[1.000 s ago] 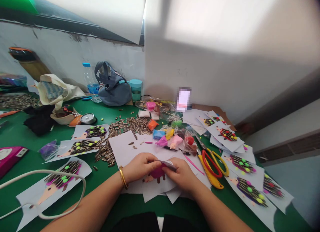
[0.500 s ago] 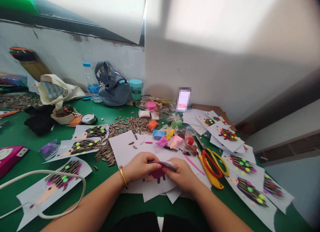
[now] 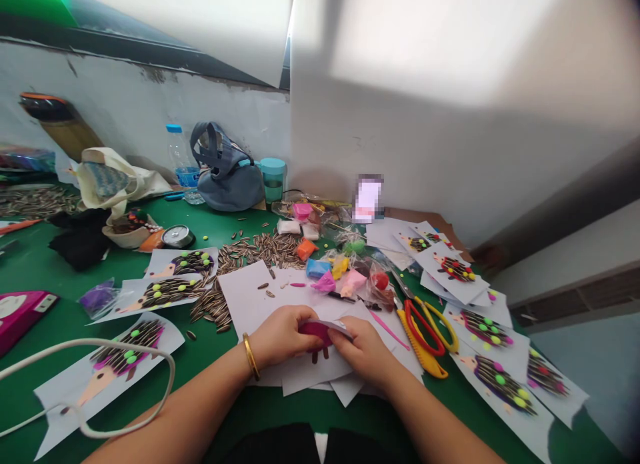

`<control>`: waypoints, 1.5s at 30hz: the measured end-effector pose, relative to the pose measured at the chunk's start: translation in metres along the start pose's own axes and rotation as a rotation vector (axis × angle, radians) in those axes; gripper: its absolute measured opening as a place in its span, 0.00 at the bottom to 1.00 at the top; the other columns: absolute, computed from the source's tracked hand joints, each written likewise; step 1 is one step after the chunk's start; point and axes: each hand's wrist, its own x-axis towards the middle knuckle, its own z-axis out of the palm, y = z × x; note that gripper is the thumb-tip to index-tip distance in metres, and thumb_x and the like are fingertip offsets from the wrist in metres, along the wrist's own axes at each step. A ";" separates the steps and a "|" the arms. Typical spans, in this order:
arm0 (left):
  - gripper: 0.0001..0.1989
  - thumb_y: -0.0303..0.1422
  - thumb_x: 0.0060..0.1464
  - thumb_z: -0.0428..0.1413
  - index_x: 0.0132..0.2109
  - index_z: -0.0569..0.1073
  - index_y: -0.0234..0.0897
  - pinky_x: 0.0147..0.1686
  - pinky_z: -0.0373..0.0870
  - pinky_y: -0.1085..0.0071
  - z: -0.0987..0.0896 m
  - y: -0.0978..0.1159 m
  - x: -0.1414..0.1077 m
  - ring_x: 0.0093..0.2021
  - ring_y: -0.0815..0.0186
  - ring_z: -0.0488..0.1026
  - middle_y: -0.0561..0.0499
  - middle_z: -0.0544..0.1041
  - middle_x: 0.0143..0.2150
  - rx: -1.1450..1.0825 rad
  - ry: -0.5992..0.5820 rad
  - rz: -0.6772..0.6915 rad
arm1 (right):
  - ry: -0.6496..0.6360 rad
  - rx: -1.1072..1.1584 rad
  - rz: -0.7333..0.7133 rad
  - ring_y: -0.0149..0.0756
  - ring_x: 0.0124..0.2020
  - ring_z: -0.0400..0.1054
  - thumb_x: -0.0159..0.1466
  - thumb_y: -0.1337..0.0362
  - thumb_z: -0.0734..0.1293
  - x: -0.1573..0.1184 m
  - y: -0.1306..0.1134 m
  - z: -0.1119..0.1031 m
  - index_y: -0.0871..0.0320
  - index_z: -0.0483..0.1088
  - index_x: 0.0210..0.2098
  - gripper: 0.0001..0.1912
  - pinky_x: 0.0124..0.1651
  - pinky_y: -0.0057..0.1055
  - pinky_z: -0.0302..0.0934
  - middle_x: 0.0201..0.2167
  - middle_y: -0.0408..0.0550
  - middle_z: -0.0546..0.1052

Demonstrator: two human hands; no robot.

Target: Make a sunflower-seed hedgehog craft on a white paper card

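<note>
Both hands grip a paper sheet with a magenta patch [image 3: 315, 329], its upper edge bent up toward me. My left hand [image 3: 286, 334] is closed on its left side, thumb over the magenta. On the right side, my right hand [image 3: 364, 349] pinches it between thumb and fingers. Brown leg shapes show just below the patch; much of the sheet is hidden by my fingers. Under my hands lie several white papers [image 3: 245, 294]. Just beyond them are a heap of striped sunflower seeds [image 3: 265, 251] and wrapped lumps of coloured clay [image 3: 353, 283].
Scissors [image 3: 417, 311] and a yellow cutter [image 3: 417, 347] lie to the right. Seed-covered hedgehog pictures [image 3: 505, 384] are spread on both sides. A white cable [image 3: 170, 377] loops over my left forearm. Behind stand a blue bag [image 3: 230, 181], a bottle [image 3: 175, 154] and a phone [image 3: 367, 199].
The magenta sheet has tilted, its upper edge curling more, and the hedgehog's head is now hidden by my left hand. Both hands have shifted only slightly and keep hold.
</note>
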 end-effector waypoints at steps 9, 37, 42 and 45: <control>0.13 0.39 0.46 0.61 0.35 0.72 0.35 0.19 0.56 0.76 0.000 -0.003 0.002 0.18 0.71 0.64 0.55 0.74 0.21 -0.062 0.001 -0.021 | 0.045 0.037 0.057 0.33 0.30 0.69 0.69 0.63 0.59 -0.002 0.000 -0.001 0.56 0.74 0.27 0.17 0.35 0.27 0.58 0.27 0.43 0.76; 0.07 0.29 0.59 0.56 0.42 0.78 0.39 0.43 0.66 0.61 -0.007 -0.008 0.000 0.42 0.59 0.73 0.48 0.79 0.41 0.835 0.420 0.574 | 0.315 -0.655 0.094 0.43 0.39 0.66 0.64 0.63 0.65 -0.001 0.019 -0.016 0.60 0.74 0.46 0.13 0.43 0.35 0.55 0.35 0.51 0.76; 0.07 0.32 0.58 0.58 0.44 0.77 0.43 0.47 0.62 0.58 -0.003 -0.007 -0.002 0.46 0.58 0.72 0.49 0.79 0.45 0.881 0.374 0.540 | 0.226 -0.639 -0.055 0.39 0.38 0.63 0.66 0.65 0.64 -0.001 0.014 -0.015 0.51 0.77 0.44 0.11 0.43 0.34 0.53 0.34 0.48 0.73; 0.07 0.31 0.60 0.56 0.44 0.77 0.44 0.48 0.60 0.58 -0.001 -0.005 -0.003 0.47 0.59 0.72 0.52 0.79 0.45 0.890 0.317 0.546 | 0.167 -0.654 -0.107 0.39 0.38 0.62 0.66 0.64 0.64 -0.003 0.011 -0.012 0.49 0.76 0.46 0.12 0.43 0.35 0.51 0.34 0.48 0.72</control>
